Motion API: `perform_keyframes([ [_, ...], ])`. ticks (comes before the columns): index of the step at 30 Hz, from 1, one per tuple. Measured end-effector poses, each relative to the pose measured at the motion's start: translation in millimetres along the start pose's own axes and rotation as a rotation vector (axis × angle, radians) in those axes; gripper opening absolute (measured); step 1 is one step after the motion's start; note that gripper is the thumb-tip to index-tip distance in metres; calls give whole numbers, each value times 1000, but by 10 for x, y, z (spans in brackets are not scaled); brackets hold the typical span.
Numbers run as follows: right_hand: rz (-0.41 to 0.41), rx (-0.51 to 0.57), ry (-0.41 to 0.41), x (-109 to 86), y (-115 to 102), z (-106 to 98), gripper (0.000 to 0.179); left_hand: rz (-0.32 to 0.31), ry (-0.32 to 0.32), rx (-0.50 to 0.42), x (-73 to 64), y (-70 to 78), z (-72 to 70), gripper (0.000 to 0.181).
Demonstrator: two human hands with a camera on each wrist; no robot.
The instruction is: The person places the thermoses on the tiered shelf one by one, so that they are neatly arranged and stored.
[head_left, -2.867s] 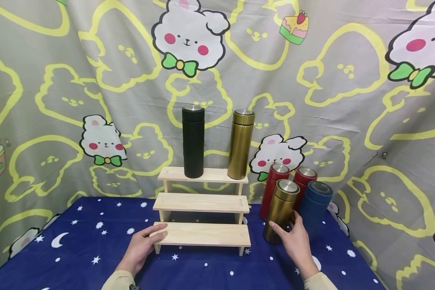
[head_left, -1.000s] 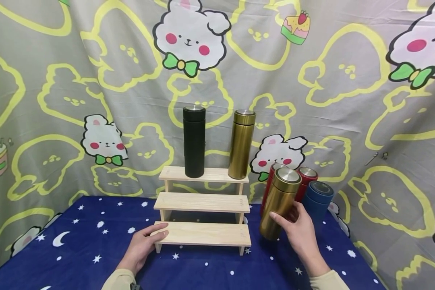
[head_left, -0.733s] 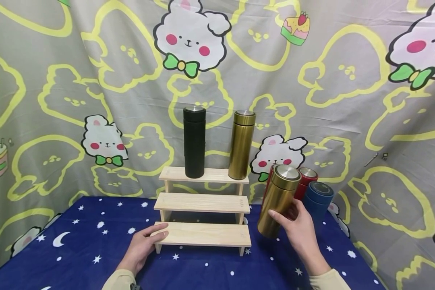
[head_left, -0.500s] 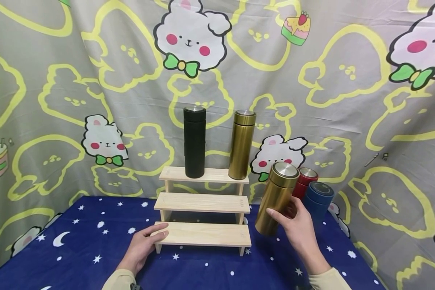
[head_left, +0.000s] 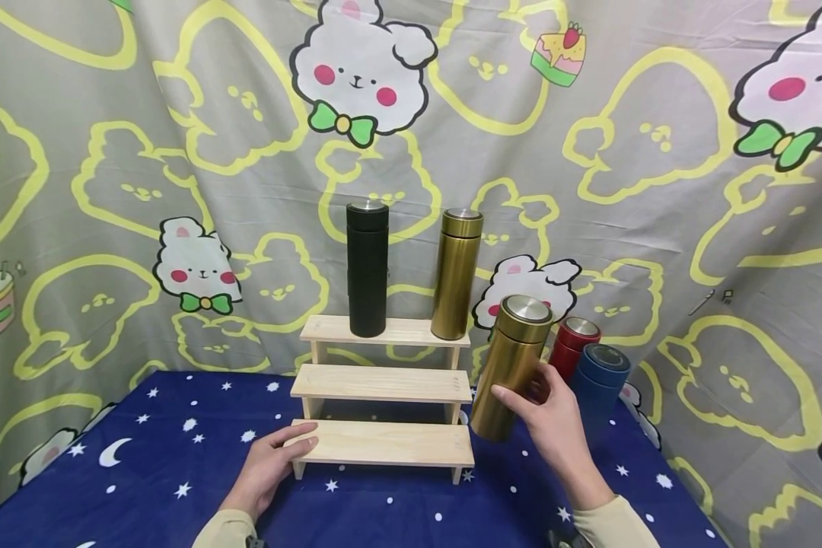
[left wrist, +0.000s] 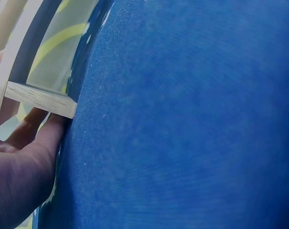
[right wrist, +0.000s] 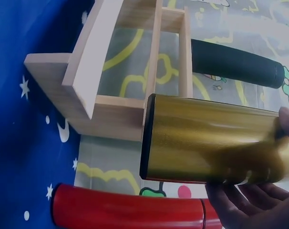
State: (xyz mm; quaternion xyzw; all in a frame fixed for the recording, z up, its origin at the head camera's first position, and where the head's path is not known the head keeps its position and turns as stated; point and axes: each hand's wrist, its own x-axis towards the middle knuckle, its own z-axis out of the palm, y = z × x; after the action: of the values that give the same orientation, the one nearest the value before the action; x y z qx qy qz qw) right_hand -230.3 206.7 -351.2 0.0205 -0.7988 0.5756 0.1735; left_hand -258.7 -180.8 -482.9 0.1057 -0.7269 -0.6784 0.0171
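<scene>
Gold metallic flask [head_left: 509, 365], steel-topped cap, dark base: one in hand, tilted with its cap to the right, just right of the stand. Right hand [head_left: 555, 418]: pinching this flask about its middle between thumb and fingers. Wooden stand [head_left: 383, 445]: one, three shelves rising toward the far side; faint marks [head_left: 456, 383] at the right end of the middle shelf, too small to read. Left hand [head_left: 270, 460]: gripping the left end of the lowest shelf. On the top shelf, upright: black flask [head_left: 367, 274], one, left; second gold flask [head_left: 457, 278], one, right. Farther right, on the cloth: blue flask [head_left: 599, 380], one; red flask [head_left: 574, 346], one cap showing; whether the red body in the right wrist view is the same flask cannot be told. Navy tablecloth [head_left: 356, 517]: one, printed with white stars, dots and a crescent moon. Far side: grey curtain [head_left: 411, 171], rabbit-printed. Beige sleeves [head_left: 227, 529]: two.
</scene>
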Motion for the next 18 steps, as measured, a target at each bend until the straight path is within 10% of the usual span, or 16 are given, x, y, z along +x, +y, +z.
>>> perform_keyframes([
  [18, -5, 20, -61, 101, -121, 222, 72, -3, 3, -1, -10, 11, 6, 45],
])
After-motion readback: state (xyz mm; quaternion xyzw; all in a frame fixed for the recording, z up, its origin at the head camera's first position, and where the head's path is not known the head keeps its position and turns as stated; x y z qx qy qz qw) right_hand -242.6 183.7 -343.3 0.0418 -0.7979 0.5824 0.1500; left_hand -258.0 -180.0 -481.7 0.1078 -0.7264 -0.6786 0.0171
